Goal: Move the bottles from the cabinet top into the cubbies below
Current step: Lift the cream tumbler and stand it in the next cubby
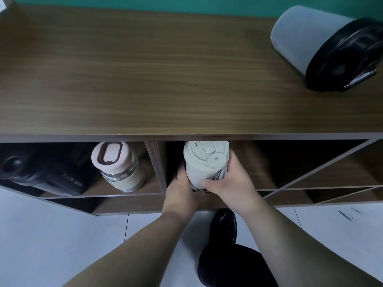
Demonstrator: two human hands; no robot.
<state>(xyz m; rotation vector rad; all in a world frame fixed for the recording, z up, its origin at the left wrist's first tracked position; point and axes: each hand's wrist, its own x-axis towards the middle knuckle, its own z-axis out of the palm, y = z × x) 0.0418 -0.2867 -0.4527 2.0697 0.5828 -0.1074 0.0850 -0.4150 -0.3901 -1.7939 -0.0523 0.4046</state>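
While gripped in the middle cubby (259, 168) — cream bottle (204, 162), left hand (182, 189), right hand (230, 181).

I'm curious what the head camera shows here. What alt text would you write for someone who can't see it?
Seen from above, a person's left hand and right hand hold a cream tumbler upright in a middle cubby of a wooden cabinet. The cubby to the left holds a black sport bottle and a glass bottle; a grey bottle is on top.
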